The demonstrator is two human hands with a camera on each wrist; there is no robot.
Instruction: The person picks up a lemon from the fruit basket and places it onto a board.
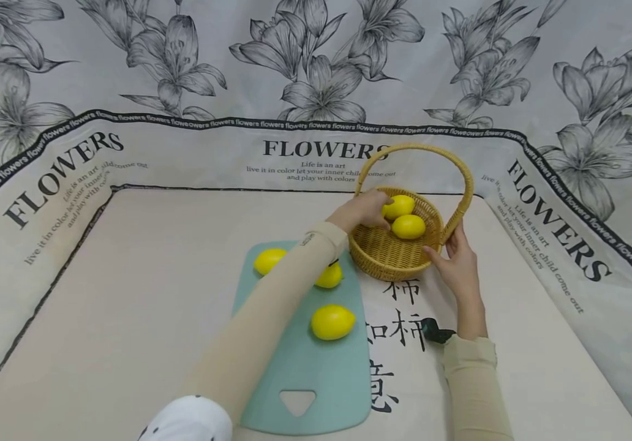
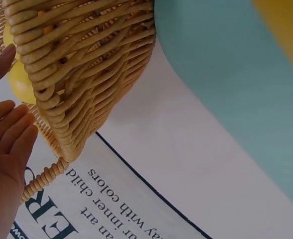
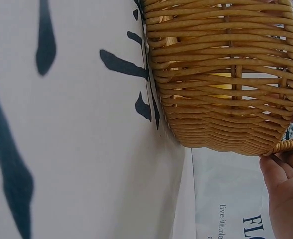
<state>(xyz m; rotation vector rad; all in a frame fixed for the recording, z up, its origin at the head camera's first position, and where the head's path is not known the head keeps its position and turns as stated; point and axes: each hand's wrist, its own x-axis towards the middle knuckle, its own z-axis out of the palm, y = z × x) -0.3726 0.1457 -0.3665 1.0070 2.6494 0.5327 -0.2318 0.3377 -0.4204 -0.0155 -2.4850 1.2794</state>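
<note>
A wicker basket (image 1: 395, 264) with a tall arched handle stands at the back right of the table. Inside it lie two yellow lemons, a front one (image 1: 408, 227) and a rear one (image 1: 402, 206). My left hand (image 1: 368, 209) reaches over the basket's left rim, fingertips by the rear lemon. In the left wrist view the left fingers (image 2: 9, 124) look straight, with the thumb apart from them. My right hand (image 1: 459, 263) holds the basket's right side where the handle (image 3: 292, 144) meets the rim, thumb on the near side.
A pale green cutting board (image 1: 338, 383) lies left of the basket, bearing lemons: one in front (image 1: 332, 323), one partly behind the left sleeve (image 1: 329, 277) and one at far left (image 1: 268, 261). Black characters (image 1: 382, 376) mark the cloth. A flower-printed sheet (image 1: 316, 92) hangs behind.
</note>
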